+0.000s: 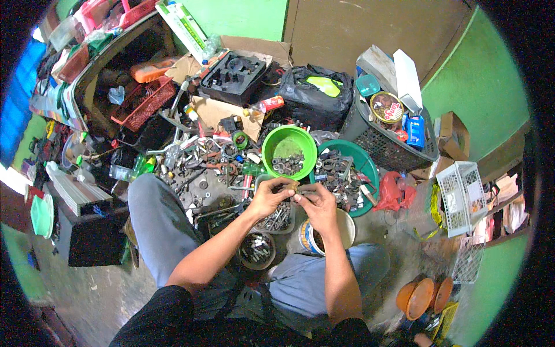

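My left hand (pixel 269 196) and my right hand (pixel 317 203) meet above my lap, fingertips pinched together on a small metal part (pixel 295 188) that looks like a bolt or nut. Just beyond the hands stands a bright green bowl (pixel 272 151) holding several dark nuts. A teal basin (pixel 366 168) full of metal fittings lies to its right. Under my hands sit a clear tub of bolts (pixel 281 221), a round tin of screws (pixel 256 251) and a white bucket (pixel 346 226).
Loose tools and scrap metal (pixel 202 162) cover the floor at left. A dark laundry basket (pixel 386 144), a black bag (pixel 315 98), a white crate (pixel 461 196), a red bag (pixel 393 194) and orange bowls (pixel 419 296) surround me. My knees (pixel 153 199) spread either side.
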The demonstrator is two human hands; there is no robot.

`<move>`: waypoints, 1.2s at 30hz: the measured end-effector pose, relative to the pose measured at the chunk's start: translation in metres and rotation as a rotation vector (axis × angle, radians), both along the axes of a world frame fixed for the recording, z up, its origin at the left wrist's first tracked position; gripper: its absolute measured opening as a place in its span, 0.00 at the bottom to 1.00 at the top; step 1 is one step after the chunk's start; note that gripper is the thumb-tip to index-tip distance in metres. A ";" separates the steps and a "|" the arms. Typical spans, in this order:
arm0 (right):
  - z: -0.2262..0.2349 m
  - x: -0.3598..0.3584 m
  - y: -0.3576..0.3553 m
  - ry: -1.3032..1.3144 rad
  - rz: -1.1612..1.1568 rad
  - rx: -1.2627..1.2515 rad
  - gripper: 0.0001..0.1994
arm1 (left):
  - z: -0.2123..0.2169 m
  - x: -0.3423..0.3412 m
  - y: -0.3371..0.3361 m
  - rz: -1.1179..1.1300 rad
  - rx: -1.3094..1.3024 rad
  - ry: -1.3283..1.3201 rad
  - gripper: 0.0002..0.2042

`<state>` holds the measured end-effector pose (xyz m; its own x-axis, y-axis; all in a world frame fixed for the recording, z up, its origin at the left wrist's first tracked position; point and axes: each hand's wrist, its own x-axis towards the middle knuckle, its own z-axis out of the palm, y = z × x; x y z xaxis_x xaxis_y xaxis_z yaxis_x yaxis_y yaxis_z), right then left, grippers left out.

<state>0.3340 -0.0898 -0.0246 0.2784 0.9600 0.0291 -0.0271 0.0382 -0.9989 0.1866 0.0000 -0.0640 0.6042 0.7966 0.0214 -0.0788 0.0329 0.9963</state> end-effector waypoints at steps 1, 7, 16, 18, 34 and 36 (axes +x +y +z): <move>0.001 0.001 -0.001 -0.004 -0.006 -0.014 0.10 | 0.001 0.001 -0.001 0.008 0.022 0.004 0.15; -0.006 0.007 0.000 -0.046 -0.009 -0.064 0.08 | 0.001 0.000 0.001 0.003 0.061 0.043 0.16; -0.021 0.002 -0.002 -0.051 -0.061 0.000 0.07 | 0.003 0.000 0.000 0.003 0.042 0.037 0.15; -0.024 0.001 -0.001 -0.033 -0.068 0.004 0.07 | 0.007 -0.001 -0.001 0.007 0.032 0.032 0.15; -0.023 0.001 0.001 0.260 -0.014 -0.035 0.07 | 0.015 -0.004 0.001 0.037 0.126 0.069 0.15; -0.025 0.001 0.000 0.163 -0.040 -0.054 0.08 | 0.015 -0.002 0.001 0.024 0.082 0.014 0.14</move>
